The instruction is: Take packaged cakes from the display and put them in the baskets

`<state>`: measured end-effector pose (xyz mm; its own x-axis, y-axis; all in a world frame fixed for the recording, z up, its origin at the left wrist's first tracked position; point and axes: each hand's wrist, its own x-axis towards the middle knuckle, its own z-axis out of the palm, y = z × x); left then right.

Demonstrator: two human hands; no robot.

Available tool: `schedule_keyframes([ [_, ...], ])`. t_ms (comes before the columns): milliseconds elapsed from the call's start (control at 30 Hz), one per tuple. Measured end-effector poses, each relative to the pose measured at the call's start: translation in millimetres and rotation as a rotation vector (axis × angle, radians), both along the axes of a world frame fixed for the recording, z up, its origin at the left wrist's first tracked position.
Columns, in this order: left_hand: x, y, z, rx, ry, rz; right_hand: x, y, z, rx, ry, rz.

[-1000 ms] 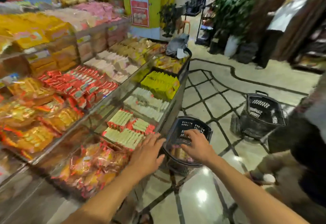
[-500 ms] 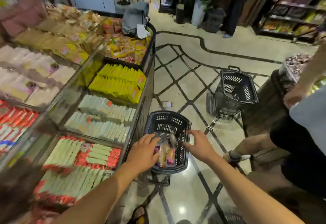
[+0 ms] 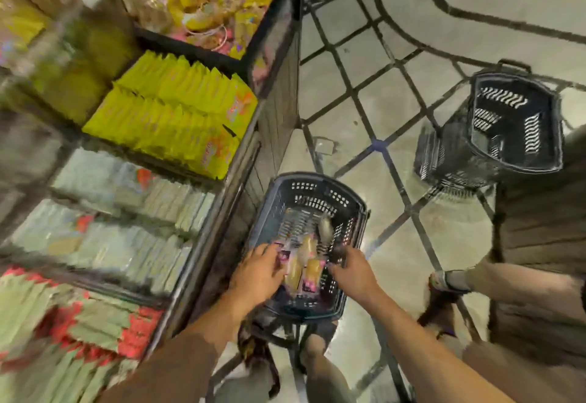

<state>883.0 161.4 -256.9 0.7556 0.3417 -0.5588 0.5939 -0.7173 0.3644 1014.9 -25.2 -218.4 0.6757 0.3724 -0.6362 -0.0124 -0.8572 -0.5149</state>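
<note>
Head view, heavily blurred by motion

Low in the centre of the frame: near basket [image 3: 312, 177], standing on the floor [image 3: 364, 85] hard against the display [image 3: 276, 54], probably parked there to keep each carry short. Inside it, toward the nearer end, the packaged cakes [image 3: 304, 268], several lying side by side lengthwise, pink-ended wrappers up, the far half of the bottom bare.

Left hand [image 3: 258, 271] over the basket's left side, fingers apart and fairly straight, tips at the edge of the cakes, gripping nothing that shows; reads as letting go or nudging the packets flat. Right hand [image 3: 353, 271] at the basket's right wall, fingers smeared dark against the mesh; cannot tell whether curled on the wall or loose, perhaps steadying the basket.

Right of centre, well apart: second basket [image 3: 515, 77], nothing visible inside, apparently waiting its turn.

Left half of the frame: yellow packets [image 3: 177, 111] upright in rows, pale green packets [image 3: 126, 212] below them, stacked on edge for easy picking
</note>
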Motion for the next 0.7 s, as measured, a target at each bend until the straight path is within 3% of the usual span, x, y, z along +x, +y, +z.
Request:
schedule_keyframes([
  [400, 51.1, -7.5, -267.6, -0.198, 0.247, 0.438, 8.1, 4.8, -239.9, 0.019, 0.168, -0.189],
  [700, 44.9, -16.1, -351.1, -0.208, 0.296, 0.62, -14.5, 0.3, -327.2, -0.054, 0.315, -0.34],
])
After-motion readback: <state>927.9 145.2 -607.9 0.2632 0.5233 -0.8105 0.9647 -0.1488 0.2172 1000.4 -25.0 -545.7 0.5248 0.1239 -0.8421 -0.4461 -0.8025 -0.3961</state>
